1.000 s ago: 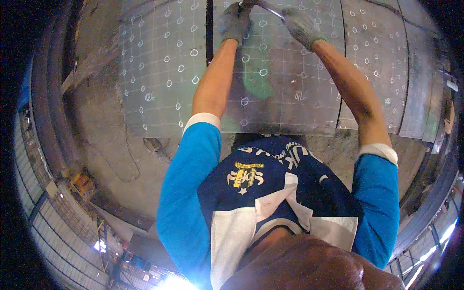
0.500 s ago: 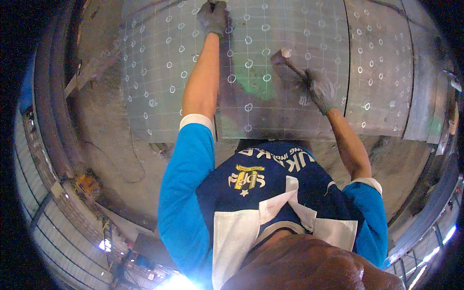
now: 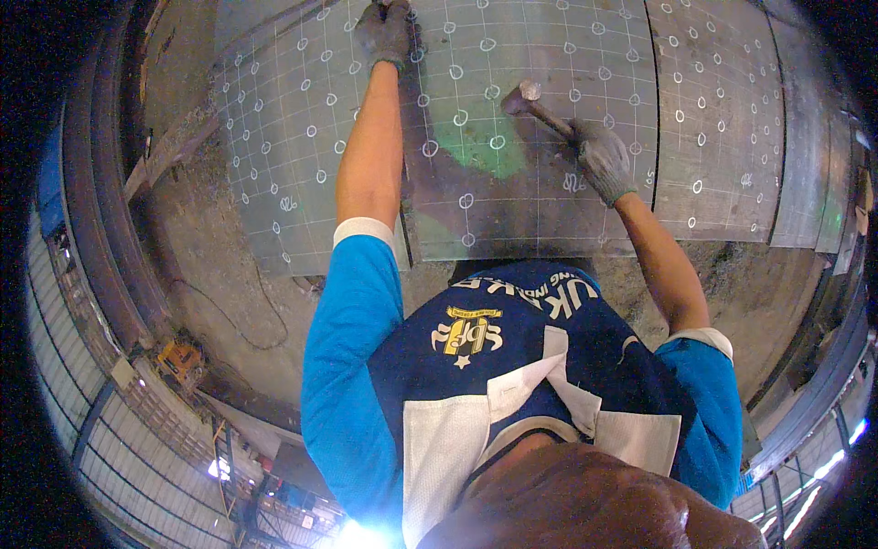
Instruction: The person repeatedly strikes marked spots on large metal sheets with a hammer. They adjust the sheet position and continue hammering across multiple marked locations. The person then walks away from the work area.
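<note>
My right hand, in a grey knitted glove, is closed around the handle of a hammer. The hammer's head points to the left, over a grey metal plate marked with white grid lines and small circles. Far ahead, at the upper edge, my left hand wears a matching glove and rests low at the plate. Its fingers are curled together; whatever they pinch is too hidden to name. A dark gap between plates runs close to my left forearm.
More marked plate lies to the right past a dark seam. On the floor at the left are a thin cable and a yellow machine. Long steel beams curve along the left side.
The whole view has shifted slightly, so the plates sit a little further left. My left hand keeps its place at the marks. The hammer stays raised in nearly the same spot.
</note>
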{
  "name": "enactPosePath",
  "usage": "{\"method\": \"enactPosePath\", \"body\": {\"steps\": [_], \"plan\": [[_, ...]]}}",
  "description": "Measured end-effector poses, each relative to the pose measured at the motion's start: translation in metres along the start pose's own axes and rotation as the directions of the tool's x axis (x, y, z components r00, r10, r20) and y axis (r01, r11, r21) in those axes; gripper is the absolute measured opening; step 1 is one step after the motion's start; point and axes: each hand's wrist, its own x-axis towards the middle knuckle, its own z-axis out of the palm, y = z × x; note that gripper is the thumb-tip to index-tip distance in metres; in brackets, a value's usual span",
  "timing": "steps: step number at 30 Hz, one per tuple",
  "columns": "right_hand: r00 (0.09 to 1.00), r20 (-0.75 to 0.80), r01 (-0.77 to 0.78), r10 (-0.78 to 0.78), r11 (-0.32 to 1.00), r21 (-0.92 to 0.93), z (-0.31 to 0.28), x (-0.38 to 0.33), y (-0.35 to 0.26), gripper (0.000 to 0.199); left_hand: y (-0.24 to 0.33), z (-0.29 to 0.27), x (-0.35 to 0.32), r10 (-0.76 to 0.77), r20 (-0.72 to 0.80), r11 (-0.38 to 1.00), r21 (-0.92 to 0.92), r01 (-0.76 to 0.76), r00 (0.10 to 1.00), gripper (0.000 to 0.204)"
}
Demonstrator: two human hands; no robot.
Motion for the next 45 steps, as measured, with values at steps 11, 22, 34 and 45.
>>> {"method": "enactPosePath", "body": {"steps": [11, 22, 34, 45], "plan": [[1.0, 0.023, 0.003, -0.003, 1.0, 0.004, -0.008, -0.003, -0.006, 0.037, 0.049, 0.004, -0.032, -0.079, 0.0, 0.932, -0.356, 0.073, 0.997, 0.014], [0.99, -0.124, 0.088, -0.068, 0.982, 0.166, -0.009, 0.033, -0.013, 0.027, 0.057, 0.009, -0.035, -0.099, -0.038, 0.951, -0.296, 0.084, 0.994, 0.012], [0.779, -0.595, 0.597, -0.197, 0.523, 0.608, -0.141, 0.228, -0.164, 0.033, 0.033, 0.005, -0.027, -0.001, 0.012, 0.993, -0.121, 0.002, 1.0, 0.028], [0.907, 0.344, -0.302, 0.244, 0.945, 0.125, -0.027, 0.108, -0.066, 0.023, 0.014, -0.007, -0.012, 0.049, -0.04, 0.988, 0.147, -0.043, 0.998, 0.045]]}}
